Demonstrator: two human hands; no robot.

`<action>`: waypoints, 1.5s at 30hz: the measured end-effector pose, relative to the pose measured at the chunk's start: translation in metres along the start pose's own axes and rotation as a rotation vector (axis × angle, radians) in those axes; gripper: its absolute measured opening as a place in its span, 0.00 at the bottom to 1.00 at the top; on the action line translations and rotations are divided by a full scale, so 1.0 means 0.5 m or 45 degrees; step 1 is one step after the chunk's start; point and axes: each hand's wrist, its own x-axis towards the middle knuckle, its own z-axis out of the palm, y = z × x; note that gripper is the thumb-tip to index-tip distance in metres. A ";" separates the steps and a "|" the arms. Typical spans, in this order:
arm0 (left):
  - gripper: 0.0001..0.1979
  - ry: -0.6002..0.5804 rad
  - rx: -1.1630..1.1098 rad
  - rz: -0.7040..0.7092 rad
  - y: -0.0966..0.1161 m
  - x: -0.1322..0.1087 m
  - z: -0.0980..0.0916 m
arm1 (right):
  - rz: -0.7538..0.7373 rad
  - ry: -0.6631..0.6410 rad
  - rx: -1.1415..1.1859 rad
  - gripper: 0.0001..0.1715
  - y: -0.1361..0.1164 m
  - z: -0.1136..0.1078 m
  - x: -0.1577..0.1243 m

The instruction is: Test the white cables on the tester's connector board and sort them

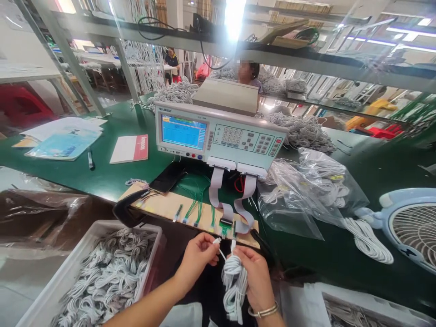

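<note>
A coiled white cable hangs in front of the wooden board. My left hand pinches a small white connector at one end of this cable, a little short of the board's edge. With my right hand I grip the cable beside its coil, near its other white plug, which is at the green circuit socket on the board; whether it is seated I cannot tell. Grey ribbon cables run from the board up to a tester with a lit blue screen.
A white bin full of coiled cables stands at my left, another box at lower right. Bagged cables, a loose coil and a fan occupy the right. Papers, a marker and a notebook lie left.
</note>
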 end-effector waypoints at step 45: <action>0.21 0.093 -0.502 -0.075 -0.002 0.008 0.065 | -0.053 -0.221 -0.394 0.22 -0.001 0.004 0.021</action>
